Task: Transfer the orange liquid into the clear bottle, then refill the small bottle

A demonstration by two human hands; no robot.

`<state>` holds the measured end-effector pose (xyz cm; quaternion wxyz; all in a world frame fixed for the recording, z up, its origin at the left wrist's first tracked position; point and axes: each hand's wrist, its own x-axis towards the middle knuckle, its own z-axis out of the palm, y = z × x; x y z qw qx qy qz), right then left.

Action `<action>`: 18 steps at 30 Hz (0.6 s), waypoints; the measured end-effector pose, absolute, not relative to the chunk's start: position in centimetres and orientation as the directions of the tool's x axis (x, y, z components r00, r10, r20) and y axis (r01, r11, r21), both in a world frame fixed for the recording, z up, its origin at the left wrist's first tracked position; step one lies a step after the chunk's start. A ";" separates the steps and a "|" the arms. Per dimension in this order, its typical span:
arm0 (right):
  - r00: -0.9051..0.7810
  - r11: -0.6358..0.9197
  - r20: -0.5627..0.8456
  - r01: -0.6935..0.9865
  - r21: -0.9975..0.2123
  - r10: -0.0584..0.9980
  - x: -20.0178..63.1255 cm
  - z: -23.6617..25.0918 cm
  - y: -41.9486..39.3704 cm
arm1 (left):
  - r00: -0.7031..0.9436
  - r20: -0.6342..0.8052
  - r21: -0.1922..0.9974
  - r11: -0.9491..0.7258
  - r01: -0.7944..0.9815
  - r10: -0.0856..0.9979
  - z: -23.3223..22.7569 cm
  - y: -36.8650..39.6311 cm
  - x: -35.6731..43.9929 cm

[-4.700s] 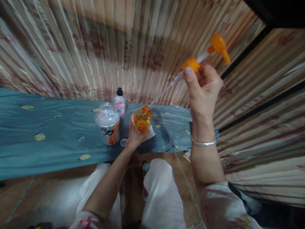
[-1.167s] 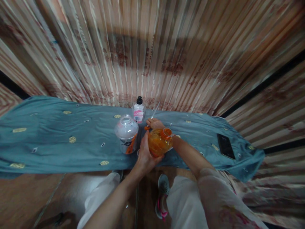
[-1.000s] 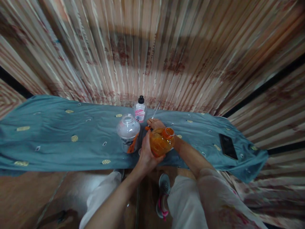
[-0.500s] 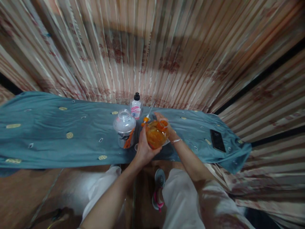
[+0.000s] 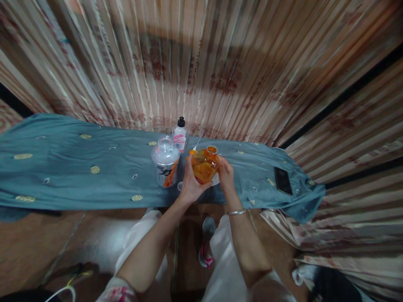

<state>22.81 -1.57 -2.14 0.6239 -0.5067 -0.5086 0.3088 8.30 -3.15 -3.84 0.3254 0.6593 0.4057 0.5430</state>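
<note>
Left hand clamped round amber bottle, right hand curled at its 3 o'clock – can't tell if pinching, orange pump at 11, clear jar at 9.

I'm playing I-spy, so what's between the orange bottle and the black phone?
In the head view, the right hand comes first, beside the orange bottle, then patterned teal cloth up to the black phone.
</note>
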 end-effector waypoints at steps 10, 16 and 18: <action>0.144 0.332 0.349 0.126 -0.935 0.926 22.0 0.0 -5.1 | 0.108 0.498 0.838 -0.510 0.194 0.860 -4.0 -2.3 9.0; 0.123 0.233 0.261 0.205 -0.951 0.957 21.6 0.1 -5.5 | 0.101 0.538 0.804 -0.545 0.238 0.837 -4.5 -2.6 9.5; 0.138 0.206 0.237 0.205 -0.957 0.962 21.5 0.0 -5.6 | 0.106 0.535 0.802 -0.543 0.249 0.838 -4.5 -2.8 9.4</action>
